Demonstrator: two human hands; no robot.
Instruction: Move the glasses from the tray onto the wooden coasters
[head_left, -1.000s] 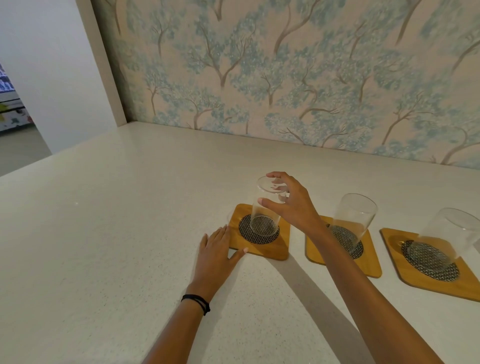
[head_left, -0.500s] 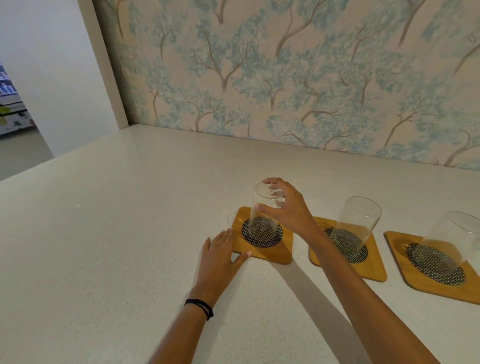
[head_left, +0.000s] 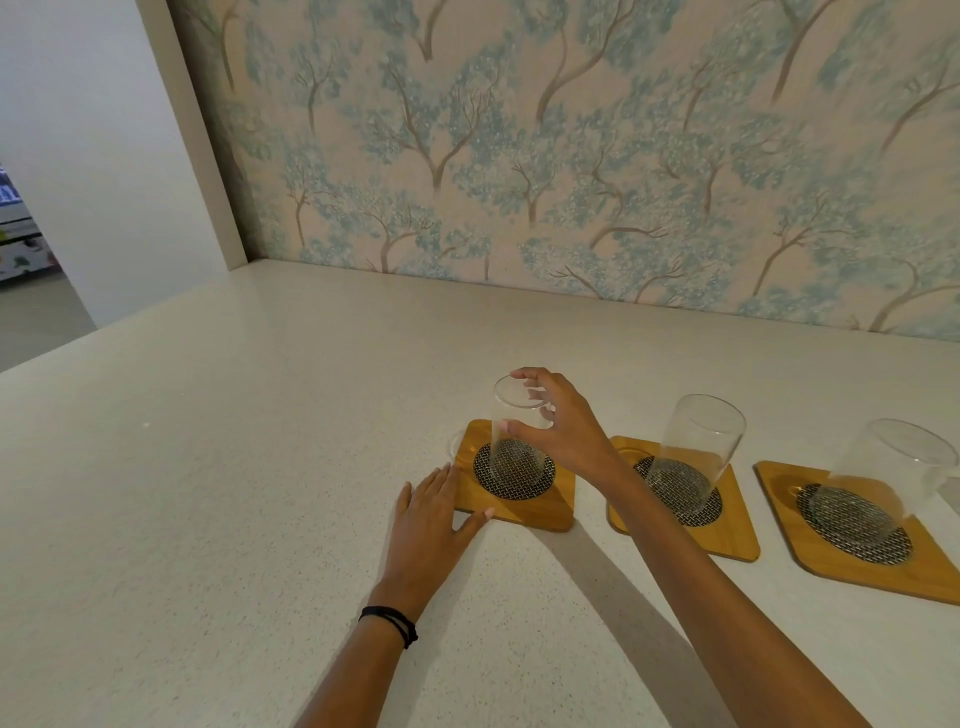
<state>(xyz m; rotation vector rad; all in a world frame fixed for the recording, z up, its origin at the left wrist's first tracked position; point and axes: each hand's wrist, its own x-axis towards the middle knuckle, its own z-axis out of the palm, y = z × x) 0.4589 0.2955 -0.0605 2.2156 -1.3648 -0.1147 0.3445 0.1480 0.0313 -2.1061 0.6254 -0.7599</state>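
Standing upright on the leftmost wooden coaster (head_left: 519, 496), the clear glass (head_left: 517, 441) has its base on the coaster's dark woven disc. The right hand (head_left: 563, 428) curls around the glass near its rim, thumb on the near side and fingers over the far side, gripping it from the right. The left hand (head_left: 431, 525) lies flat and spread on the counter (head_left: 208, 493) just left of that coaster, its thumb touching the coaster's near edge and its fingertips against the left edge; it holds nothing. A black band (head_left: 389, 621) circles the left wrist. To the right of the leftmost coaster sits a second coaster (head_left: 732, 535) bearing a second glass (head_left: 696, 457), and farther right a third coaster (head_left: 935, 571) carries a third glass (head_left: 883, 483). Behind the coasters, tree-patterned wallpaper (head_left: 571, 156) rises from the back edge of the counter.
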